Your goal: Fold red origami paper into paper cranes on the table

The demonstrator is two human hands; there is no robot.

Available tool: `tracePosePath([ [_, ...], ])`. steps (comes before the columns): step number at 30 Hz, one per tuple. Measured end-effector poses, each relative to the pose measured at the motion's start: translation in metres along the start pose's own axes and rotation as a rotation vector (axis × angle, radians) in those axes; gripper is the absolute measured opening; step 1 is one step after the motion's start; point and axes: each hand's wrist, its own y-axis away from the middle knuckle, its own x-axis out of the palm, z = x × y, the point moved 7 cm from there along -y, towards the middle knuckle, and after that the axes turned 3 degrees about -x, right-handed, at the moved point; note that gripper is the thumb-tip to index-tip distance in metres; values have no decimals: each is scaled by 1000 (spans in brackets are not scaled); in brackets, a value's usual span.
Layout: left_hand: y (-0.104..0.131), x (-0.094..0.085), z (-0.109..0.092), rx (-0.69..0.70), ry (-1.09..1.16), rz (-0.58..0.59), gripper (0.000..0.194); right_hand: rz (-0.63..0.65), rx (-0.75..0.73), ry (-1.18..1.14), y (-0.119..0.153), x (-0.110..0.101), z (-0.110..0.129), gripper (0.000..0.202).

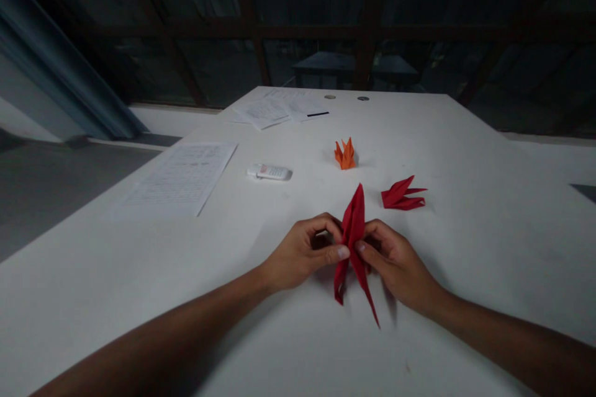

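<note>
A folded red paper origami piece [354, 223] is held a little above the white table [288, 335], its broad tip pointing away from me and two narrow strips hanging toward me. My left hand [305, 251] pinches its left side between thumb and fingers. On the other side, my right hand [395, 260] grips it with the thumb pressed on the near face. Beyond my right hand lies a second red origami piece [403, 193] on its side, with several pointed ends. Farther off, a small orange origami piece [345, 154] stands with its points up.
A white plastic tube or bottle [269, 172] lies left of the orange piece. Printed sheets [181, 177] rest at the left edge, and more papers [274, 108] with a black strip [318, 114] lie at the back. Two small round discs [363, 98] sit near the far edge.
</note>
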Motion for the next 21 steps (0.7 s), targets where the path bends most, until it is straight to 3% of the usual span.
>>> tracePosePath([
  [10, 1, 9, 10, -46, -146, -69, 28, 72, 13, 7, 5, 2, 8, 30],
  [16, 0, 9, 15, -88, -91, -42, 27, 28, 20, -21, 3, -4, 2, 15],
  [21, 0, 6, 10, -43, -24, -56, 25, 62, 76, -142, 1, -3, -5, 14],
])
